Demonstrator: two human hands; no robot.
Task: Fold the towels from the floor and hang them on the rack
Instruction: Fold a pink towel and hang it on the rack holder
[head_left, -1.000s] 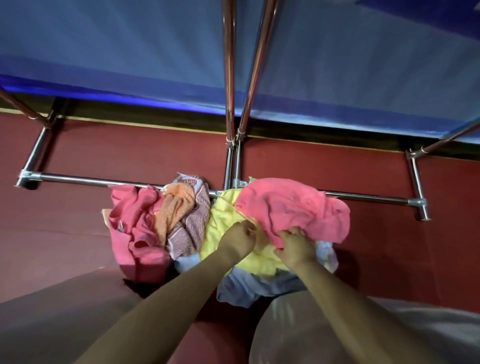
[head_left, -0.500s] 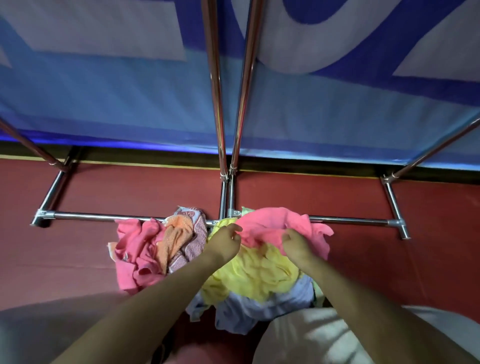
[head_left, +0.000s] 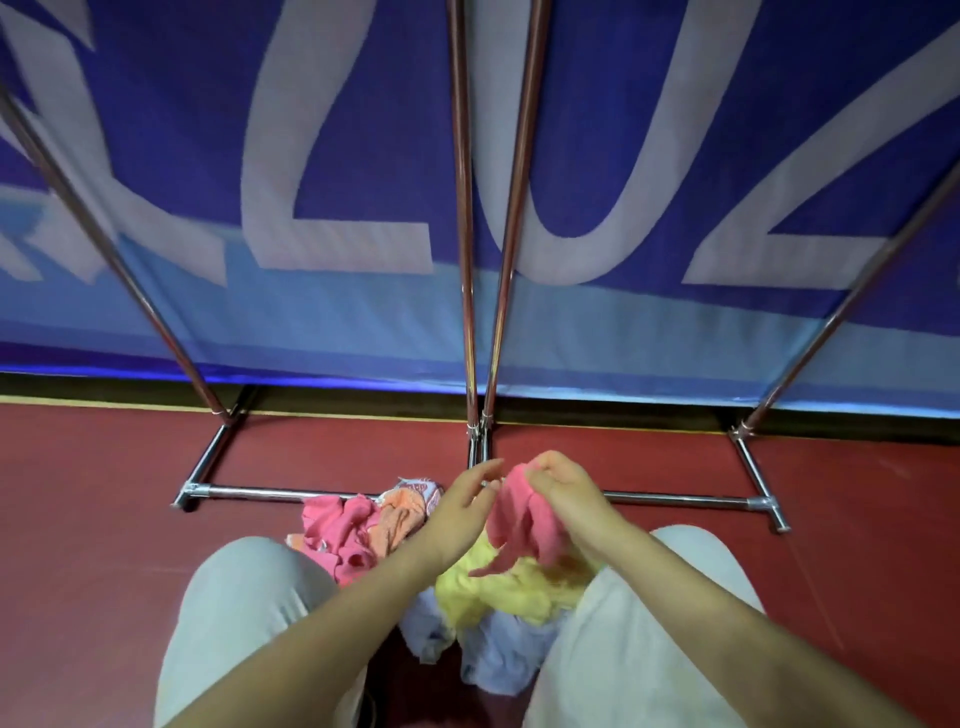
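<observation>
While the person crouches over a heap of cloths on the dark red floor (head_left: 104, 519), the shiny metal drying rack (head_left: 470, 312) stands just beyond it, in front of a blue banner with large pale letters (head_left: 337, 182). At the far left a slanted rack pole (head_left: 130, 280) comes down to a foot bar, and a low horizontal rail (head_left: 244, 491) runs rightward from there along the floor behind the heap. On the left of the heap lies a crumpled coral-pink towel (head_left: 337, 525), with an orange towel (head_left: 397, 522) just beside it and a pale patterned cloth (head_left: 421, 488) touching the rail behind them. The left knee in light grey trousers (head_left: 249, 597) is near the coral-pink one. The left hand (head_left: 467, 499) hovers above the heap with its fingers loosely spread and reaching toward the lifted cloth; whether its fingertips touch that cloth I cannot tell. Between the two hands hangs a bright pink towel (head_left: 524, 525), raised off the heap and drooping in folds. The right hand (head_left: 563, 488) is closed on the upper edge of this pink towel, pinching it from above. Below it a yellow towel (head_left: 498, 587) lies bunched on the floor, and under that a pale blue towel (head_left: 493, 660) sits between the knees. Two upright rack poles rise from the middle of the frame behind the hands. To the right the low rail continues to a corner joint (head_left: 763, 504), and another slanted pole (head_left: 857, 301) climbs to the upper right.
</observation>
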